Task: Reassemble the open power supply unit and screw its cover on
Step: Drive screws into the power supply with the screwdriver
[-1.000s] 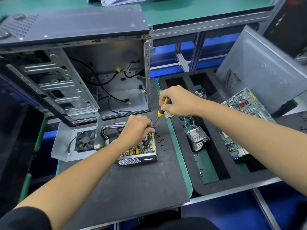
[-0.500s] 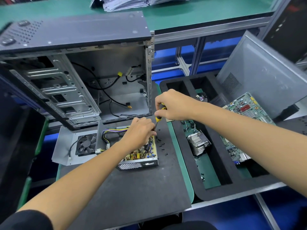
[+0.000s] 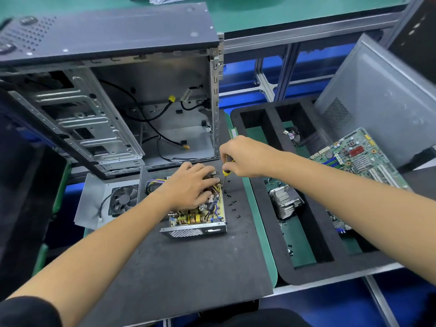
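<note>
Ahead of you on the black mat (image 3: 179, 267) stands an open computer case (image 3: 113, 95), and to your right a black foam tray (image 3: 292, 273) holds a heatsink (image 3: 284, 201) and a motherboard (image 3: 358, 159), with a grey side panel (image 3: 387, 95) leaning behind.

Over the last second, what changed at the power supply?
The right hand brought the screwdriver down, its tip now at the far right corner of the power supply. The left hand still rests on the power supply. The loose screws and fan cover stayed put.
</note>
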